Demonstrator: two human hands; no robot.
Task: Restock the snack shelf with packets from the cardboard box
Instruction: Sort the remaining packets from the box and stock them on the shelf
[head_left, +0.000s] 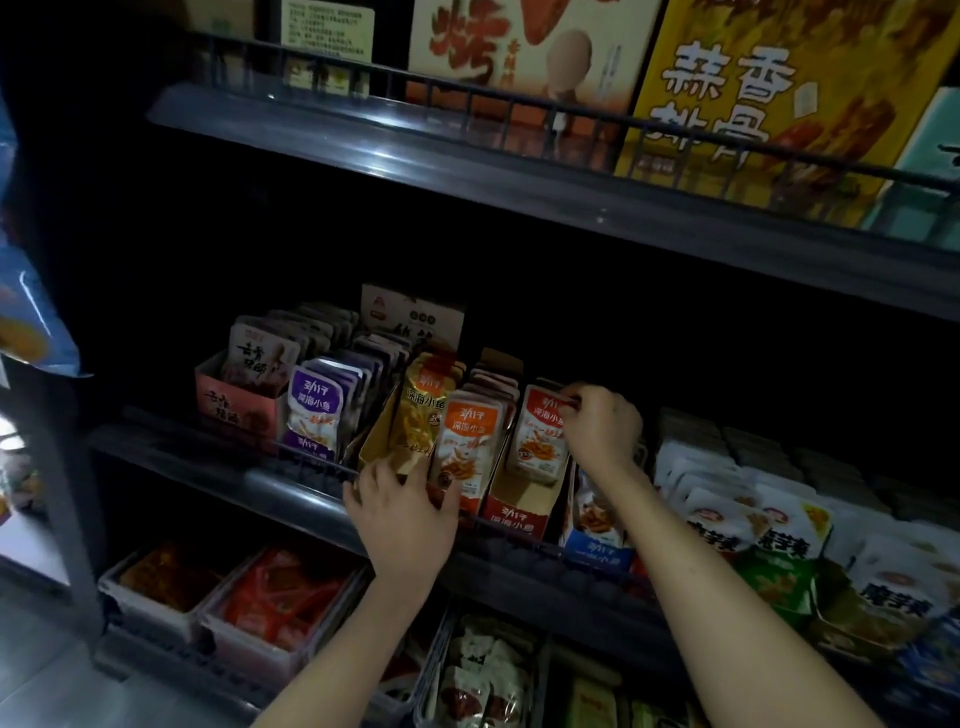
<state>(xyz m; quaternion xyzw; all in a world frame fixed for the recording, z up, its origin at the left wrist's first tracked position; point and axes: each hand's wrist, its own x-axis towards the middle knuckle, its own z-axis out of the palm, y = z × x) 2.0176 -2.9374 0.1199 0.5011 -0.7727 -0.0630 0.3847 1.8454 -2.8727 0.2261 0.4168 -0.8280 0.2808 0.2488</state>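
**Red packet pinched at its top edge, front of its row on the middle shelf**

Head view: the foremost red packet is held at its upper right corner by the right hand. The grip is a thumb-and-fingertip pinch, and the rest of the packet hangs below and to the left of it. The packet stands upright inside the red display carton, so the pinch at the top is judged to serve for seating or straightening it against those behind.

The left hand is laid against the fronts of the yellow carton and the orange packets, just left of the red carton. It is probably kept there to stop the neighbouring rows tipping forward over the shelf rail. Its fingertips are hidden behind the hand, so whether this grip is wrapped round an edge or merely pressed flat cannot be told.

Purple packets stand further left, and white packets lie stacked well to the right. The cardboard box that supplies the stock is not seen, and no spare packet is carried in either hand.
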